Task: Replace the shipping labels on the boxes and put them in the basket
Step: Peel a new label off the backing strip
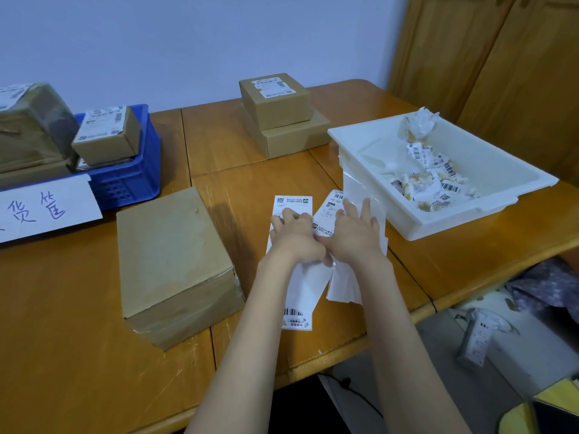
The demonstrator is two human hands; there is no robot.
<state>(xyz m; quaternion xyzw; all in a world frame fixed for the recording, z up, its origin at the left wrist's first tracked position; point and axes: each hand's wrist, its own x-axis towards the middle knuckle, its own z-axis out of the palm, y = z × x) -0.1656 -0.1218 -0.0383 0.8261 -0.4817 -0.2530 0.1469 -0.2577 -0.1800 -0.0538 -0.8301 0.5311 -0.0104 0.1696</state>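
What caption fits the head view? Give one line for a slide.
Both hands, left hand and right hand, handle shipping labels beside an unlabeled box.
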